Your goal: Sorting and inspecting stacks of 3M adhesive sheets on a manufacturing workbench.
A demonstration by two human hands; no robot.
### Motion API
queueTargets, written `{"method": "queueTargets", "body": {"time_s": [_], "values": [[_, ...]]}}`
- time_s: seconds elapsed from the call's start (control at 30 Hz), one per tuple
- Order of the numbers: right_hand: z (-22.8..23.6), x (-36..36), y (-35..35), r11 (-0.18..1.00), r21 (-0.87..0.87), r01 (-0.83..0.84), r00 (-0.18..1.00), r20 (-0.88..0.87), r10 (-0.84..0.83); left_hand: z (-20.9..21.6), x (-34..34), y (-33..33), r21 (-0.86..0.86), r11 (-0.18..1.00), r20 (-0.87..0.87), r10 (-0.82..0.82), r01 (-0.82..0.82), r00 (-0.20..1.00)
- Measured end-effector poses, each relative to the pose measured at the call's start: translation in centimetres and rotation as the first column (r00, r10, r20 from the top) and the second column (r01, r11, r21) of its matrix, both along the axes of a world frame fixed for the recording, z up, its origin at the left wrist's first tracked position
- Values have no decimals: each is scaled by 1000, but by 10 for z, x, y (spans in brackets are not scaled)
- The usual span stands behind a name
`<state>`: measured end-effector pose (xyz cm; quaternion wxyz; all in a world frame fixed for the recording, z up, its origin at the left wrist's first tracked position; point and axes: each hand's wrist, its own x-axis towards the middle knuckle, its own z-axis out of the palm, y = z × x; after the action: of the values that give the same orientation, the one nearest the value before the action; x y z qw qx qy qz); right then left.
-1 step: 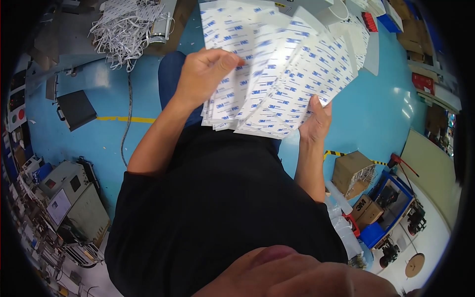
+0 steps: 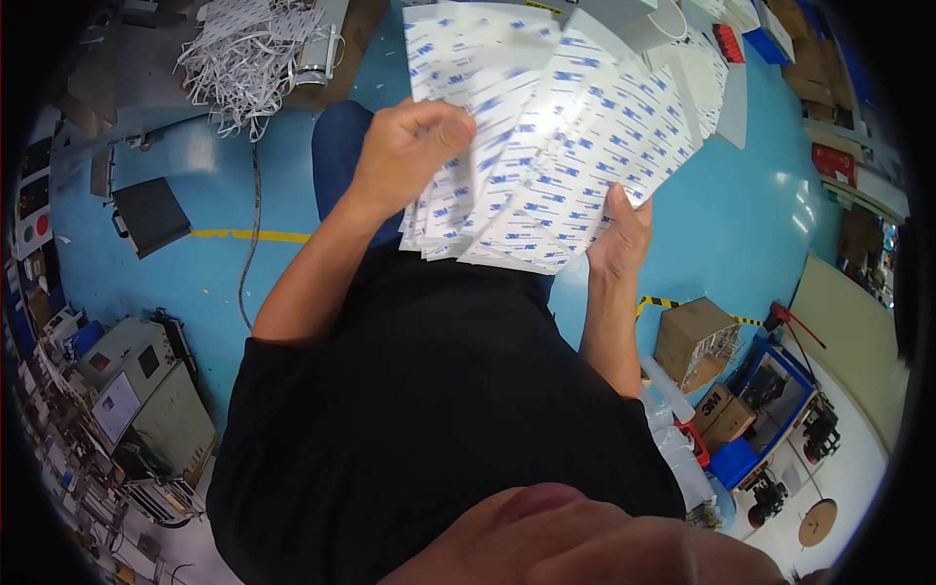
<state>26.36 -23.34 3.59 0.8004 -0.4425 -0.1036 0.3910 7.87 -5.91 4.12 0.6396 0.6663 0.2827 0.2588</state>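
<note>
White sheets with repeated blue print (image 2: pixel 585 156) are fanned out in front of my body, overlapping in several layers. My right hand (image 2: pixel 621 236) grips their lower right edge, thumb on top and fingers underneath. At the left side of the fan, my left hand (image 2: pixel 414 146) is closed, with thumb and forefinger pinching the edge of a printed sheet (image 2: pixel 483 73). Its other fingers are curled. The lower corners of the stack lie unevenly just above my black shirt.
Tangled white strips (image 2: pixel 244 68) heap up at the upper left beside a metal roller. More printed sheets (image 2: pixel 704 83) lie at the upper right by a white cylinder (image 2: pixel 663 27). A cable (image 2: pixel 255 195) crosses the blue floor. A cardboard box (image 2: pixel 687 331) stands at the right.
My left hand has shifted slightly to the right, and the left-hand sheets have swung a little the same way. My right hand has hardly moved.
</note>
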Motion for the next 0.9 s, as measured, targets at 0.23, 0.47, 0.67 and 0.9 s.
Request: {"method": "queueTargets", "body": {"time_s": [0.23,0.47,0.67,0.9], "values": [[3,3,0,996,-89,-12,999,42,16,8,7,-11,-215,976,65,55,-40,996],[-1,45,-37,956,270,111,942,-336,-15,-6,0,15,-430,854,36,341,-293,939],[8,57,-41,871,480,102,901,-416,124,-5,2,24,-489,819,46,367,-300,929],[5,54,-31,840,539,69,896,-404,185,-11,-1,28,-491,828,81,354,-272,932]]}}
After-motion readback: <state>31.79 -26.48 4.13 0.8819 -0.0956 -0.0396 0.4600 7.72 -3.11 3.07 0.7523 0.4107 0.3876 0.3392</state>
